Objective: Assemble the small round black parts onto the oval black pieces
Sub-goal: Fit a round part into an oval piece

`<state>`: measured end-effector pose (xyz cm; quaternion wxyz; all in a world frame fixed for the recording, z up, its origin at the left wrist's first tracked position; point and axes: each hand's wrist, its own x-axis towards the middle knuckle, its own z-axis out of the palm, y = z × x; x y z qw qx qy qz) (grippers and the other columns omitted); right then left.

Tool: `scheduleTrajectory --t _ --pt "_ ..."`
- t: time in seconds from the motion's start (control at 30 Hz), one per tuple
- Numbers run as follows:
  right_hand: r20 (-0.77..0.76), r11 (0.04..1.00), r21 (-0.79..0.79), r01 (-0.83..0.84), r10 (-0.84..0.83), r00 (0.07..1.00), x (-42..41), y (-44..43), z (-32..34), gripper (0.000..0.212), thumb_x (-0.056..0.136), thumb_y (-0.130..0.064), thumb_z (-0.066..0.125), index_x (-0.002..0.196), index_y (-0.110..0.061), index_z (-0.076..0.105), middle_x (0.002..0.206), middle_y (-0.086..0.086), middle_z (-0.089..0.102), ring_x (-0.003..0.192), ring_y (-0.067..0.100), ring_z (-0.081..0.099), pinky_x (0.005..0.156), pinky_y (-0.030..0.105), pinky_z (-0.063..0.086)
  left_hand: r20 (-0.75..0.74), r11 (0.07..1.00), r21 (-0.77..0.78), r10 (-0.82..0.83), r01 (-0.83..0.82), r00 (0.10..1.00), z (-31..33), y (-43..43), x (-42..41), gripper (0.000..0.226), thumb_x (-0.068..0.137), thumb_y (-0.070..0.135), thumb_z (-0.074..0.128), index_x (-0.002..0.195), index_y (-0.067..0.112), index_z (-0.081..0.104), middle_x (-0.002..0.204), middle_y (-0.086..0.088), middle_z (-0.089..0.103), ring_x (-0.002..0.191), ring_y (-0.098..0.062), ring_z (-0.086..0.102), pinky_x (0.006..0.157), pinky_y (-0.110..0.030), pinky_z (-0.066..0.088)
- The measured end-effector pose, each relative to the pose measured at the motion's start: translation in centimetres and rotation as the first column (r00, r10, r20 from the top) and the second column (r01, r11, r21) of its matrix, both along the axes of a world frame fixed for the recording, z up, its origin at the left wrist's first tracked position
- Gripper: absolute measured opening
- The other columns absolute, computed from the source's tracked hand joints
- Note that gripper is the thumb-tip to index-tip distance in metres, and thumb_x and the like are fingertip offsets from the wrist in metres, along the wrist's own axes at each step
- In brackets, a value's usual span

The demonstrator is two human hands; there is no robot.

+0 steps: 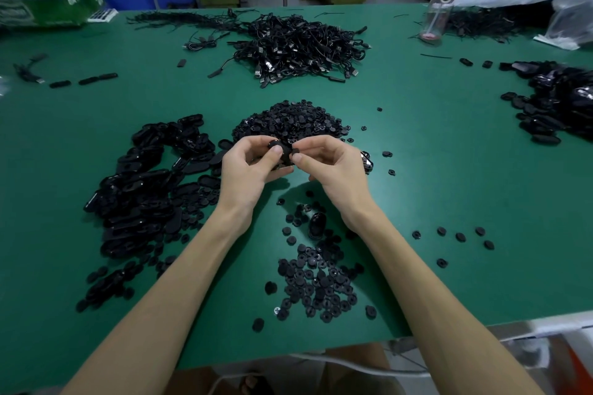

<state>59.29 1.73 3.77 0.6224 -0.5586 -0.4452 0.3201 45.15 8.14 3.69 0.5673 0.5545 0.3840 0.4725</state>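
Head view: my left hand (253, 170) grips an oval black piece (276, 146); my right hand (333, 167) pinches a small round part (294, 151) beside it.

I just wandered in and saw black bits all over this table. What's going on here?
A person is fitting small parts together by hand at a green table. The left hand grips a black piece, seemingly one of the oval ones. The right hand pinches a small round part right beside it. A heap of round parts lies just behind the hands, a pile of oval pieces is on the left, and a tangle of cables sits farther back.
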Motion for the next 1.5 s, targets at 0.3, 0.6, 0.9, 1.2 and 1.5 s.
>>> scheduleTrajectory --t 0.3,0.6,0.9,1.2,1.5 --pt "0.008 0.999 -0.020 0.026 -0.025 1.000 -0.1 -0.1 0.2 0.016 0.094 -0.004 0.071 0.107 -0.011 0.077 0.090 0.011 0.076 0.077 0.014 0.061 0.066 0.025 0.049 0.066 0.996 -0.088 0.012 -0.006 0.998 0.0 0.0 0.0 0.020 0.103 0.010 0.063 0.113 -0.007 0.067 0.099 -0.019 0.077 0.095 -0.031 0.077 0.083 -0.036 0.064" --pt "0.014 0.993 -0.053 0.109 -0.109 0.994 0.0 0.1 -0.1 0.016 0.088 -0.012 0.080 0.101 -0.011 0.070 0.092 0.007 0.076 0.085 0.019 0.072 0.073 0.024 0.054 0.147 0.990 -0.135 0.050 -0.030 0.988 0.0 0.0 -0.1 0.019 0.099 0.005 0.067 0.113 -0.007 0.062 0.113 -0.026 0.070 0.094 -0.031 0.078 0.078 -0.032 0.063" --pt "0.131 0.989 -0.041 0.141 -0.135 0.982 -0.2 0.1 -0.3 0.024 0.086 -0.013 0.082 0.100 -0.014 0.063 0.085 -0.004 0.074 0.082 0.007 0.070 0.075 0.018 0.053 0.040 0.999 -0.039 -0.030 0.032 0.999 -0.4 0.0 0.0 0.014 0.094 0.011 0.075 0.101 0.001 0.069 0.096 -0.008 0.072 0.089 -0.015 0.075 0.073 -0.032 0.063" --pt "0.213 0.984 -0.028 0.177 -0.167 0.963 -0.3 0.1 -0.5 0.030 0.087 -0.014 0.081 0.102 -0.022 0.057 0.083 -0.006 0.073 0.081 0.006 0.068 0.069 0.012 0.047 -0.145 0.972 0.234 0.002 0.033 0.989 -0.8 0.0 0.3 0.007 0.095 0.009 0.074 0.095 0.007 0.067 0.095 -0.008 0.075 0.087 -0.022 0.075 0.068 -0.033 0.063" --pt "0.245 0.977 -0.014 0.214 -0.204 0.948 -0.3 0.0 -0.4 0.027 0.087 -0.014 0.081 0.102 -0.020 0.059 0.083 -0.009 0.070 0.081 0.003 0.067 0.070 0.013 0.048 -0.206 0.961 0.272 0.015 0.043 0.978 -0.9 0.0 0.3 0.009 0.093 0.009 0.076 0.095 0.010 0.067 0.093 -0.007 0.074 0.086 -0.019 0.076 0.068 -0.032 0.063"
